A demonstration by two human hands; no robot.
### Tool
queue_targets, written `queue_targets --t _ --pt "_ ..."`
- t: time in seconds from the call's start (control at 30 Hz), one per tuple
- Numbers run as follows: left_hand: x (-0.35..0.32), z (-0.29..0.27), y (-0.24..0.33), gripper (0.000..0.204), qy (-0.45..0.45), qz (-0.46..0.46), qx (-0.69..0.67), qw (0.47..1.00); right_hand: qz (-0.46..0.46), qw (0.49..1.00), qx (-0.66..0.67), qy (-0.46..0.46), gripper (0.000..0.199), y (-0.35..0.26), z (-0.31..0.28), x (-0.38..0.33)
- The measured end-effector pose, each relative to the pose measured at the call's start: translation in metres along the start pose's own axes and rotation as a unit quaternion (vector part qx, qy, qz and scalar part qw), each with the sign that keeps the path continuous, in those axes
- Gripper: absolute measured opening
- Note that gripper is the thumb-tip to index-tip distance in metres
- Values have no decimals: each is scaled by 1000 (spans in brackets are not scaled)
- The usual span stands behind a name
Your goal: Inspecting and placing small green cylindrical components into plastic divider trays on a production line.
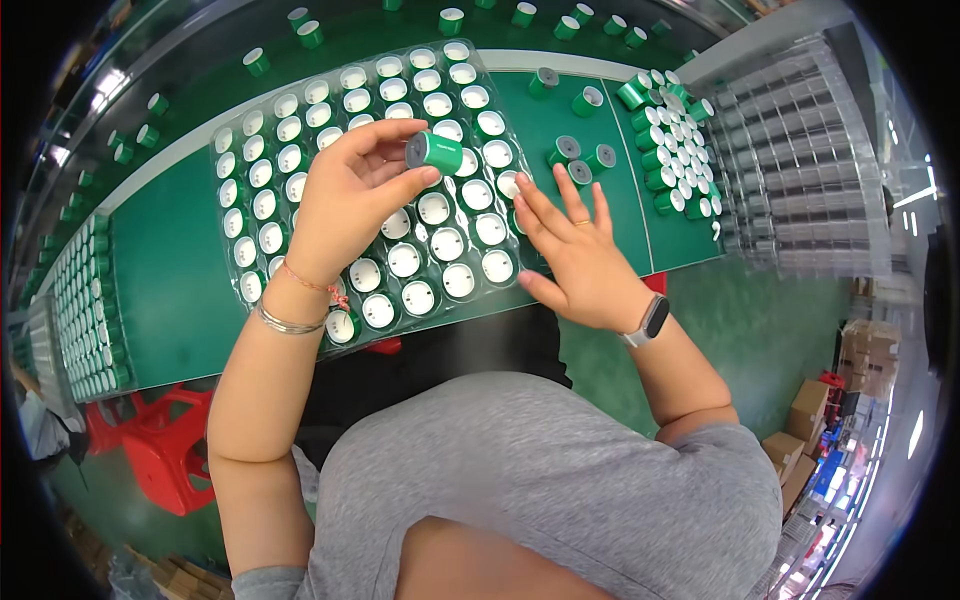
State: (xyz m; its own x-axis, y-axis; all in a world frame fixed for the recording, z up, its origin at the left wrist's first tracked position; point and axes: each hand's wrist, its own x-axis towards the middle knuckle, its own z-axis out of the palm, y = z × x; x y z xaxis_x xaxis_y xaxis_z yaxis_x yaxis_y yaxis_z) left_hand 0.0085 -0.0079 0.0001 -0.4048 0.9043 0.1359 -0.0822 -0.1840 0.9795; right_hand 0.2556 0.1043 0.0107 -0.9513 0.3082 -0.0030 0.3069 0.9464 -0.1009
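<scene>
A small green cylinder (435,152) with a grey end face lies on its side, pinched between the thumb and curled fingers of the left hand (345,205), held just above a clear moulded plastic tray (232,205) whose round pockets hold rows of white-topped cylinders. The right hand (578,250) rests flat with fingers spread at the tray's right edge, gripping nothing. Beyond its fingertips, three loose cylinders (580,158) sit on the smooth green table (170,270), near a stack of empty clear trays (800,170).
</scene>
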Motion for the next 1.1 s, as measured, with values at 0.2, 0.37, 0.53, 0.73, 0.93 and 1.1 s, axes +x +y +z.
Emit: queue_targets --t 0.2,0.37,0.53,0.73,0.93,1.1 --pt "-12 27 8 39 -78 -31 -46 995 10 967 232 109 66 -4 -11 4" --pt "-22 49 2 45 -123 13 -26 992 53 775 603 180 51 -23 4 3" --pt "-26 45 9 54 -103 59 285 951 76 910 367 175 50 -2 -8 -19" --pt "-21 42 18 41 -97 146 335 926 44 952 268 141 54 -10 11 -18" --pt "-30 26 37 36 -58 126 342 929 47 964 219 145 52 -9 14 -20" --pt "-42 2 30 32 -4 82 285 955 -10 971 187 149 50 -5 12 -17"
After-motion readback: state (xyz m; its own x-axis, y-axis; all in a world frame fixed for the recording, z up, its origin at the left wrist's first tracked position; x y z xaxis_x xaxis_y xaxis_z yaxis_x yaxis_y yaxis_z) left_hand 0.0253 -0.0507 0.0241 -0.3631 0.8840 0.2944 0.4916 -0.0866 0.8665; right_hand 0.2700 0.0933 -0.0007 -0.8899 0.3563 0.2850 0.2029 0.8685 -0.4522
